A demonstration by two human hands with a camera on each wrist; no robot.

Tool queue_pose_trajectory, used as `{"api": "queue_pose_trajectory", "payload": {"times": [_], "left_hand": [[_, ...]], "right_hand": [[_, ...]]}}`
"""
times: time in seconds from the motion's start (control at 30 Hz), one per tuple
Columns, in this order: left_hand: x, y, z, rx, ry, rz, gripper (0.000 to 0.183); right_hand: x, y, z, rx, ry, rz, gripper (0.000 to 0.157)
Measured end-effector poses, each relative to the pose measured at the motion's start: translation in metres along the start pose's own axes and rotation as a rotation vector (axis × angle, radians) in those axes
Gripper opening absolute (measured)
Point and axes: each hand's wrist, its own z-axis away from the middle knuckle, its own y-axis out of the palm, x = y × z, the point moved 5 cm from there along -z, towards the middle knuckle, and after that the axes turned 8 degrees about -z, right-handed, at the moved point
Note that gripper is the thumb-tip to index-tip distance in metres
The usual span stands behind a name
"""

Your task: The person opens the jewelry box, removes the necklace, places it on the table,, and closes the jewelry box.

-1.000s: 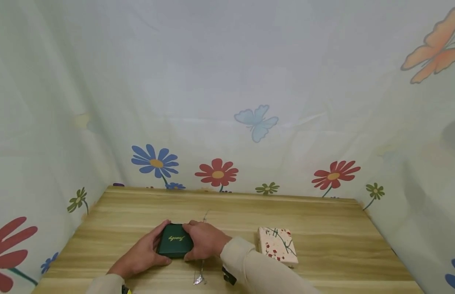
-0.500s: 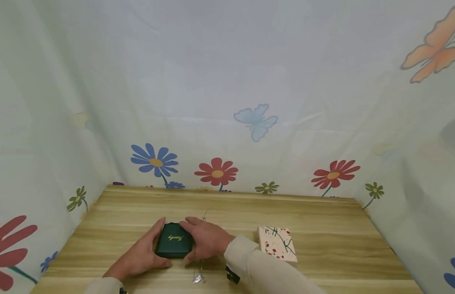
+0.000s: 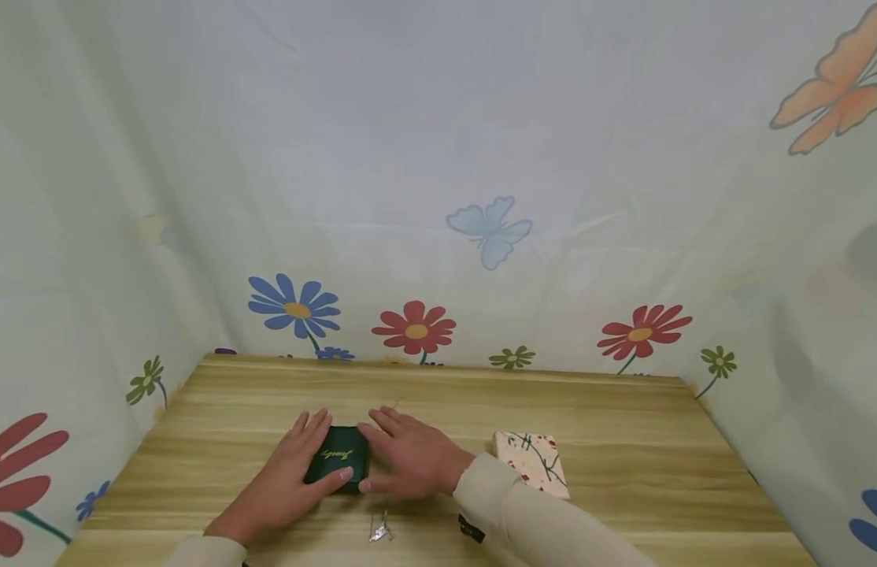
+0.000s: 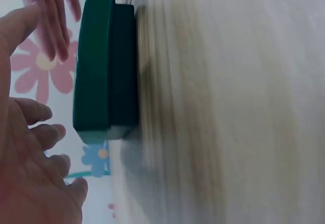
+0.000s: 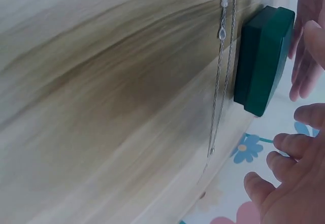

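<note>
Head view finds our left hand (image 3: pixel 286 480) and right hand (image 3: pixel 419 460) loose, grasping nothing, above the green jewelry box (image 3: pixel 345 450) on the desk (image 3: pixel 637 449): we seem to be positioning, and moving it calls for pinching its sides.

A wooden table (image 3: pixel 637 441) spans the head view's lower part, a flower-patterned box (image 3: pixel 534 461) right of centre. Pale cloth (image 3: pixel 375 142) behind bears printed flowers (image 3: pixel 416 331) and, upper right, an orange butterfly (image 3: pixel 835 96).
</note>
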Motion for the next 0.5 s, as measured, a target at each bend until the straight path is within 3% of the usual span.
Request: {"api": "queue_pose_trajectory", "payload": {"times": [0.13, 0.5], "left_hand": [[-0.009, 0.002, -0.001, -0.035, 0.012, -0.085, 0.091], [-0.028, 0.004, -0.004, -0.054, 0.024, -0.226, 0.093]], "right_hand": [[-0.004, -0.005, 0.011, 0.000, 0.002, 0.012, 0.083], [-0.017, -0.013, 0.032, -0.024, 0.000, 0.065, 0.078]]}}
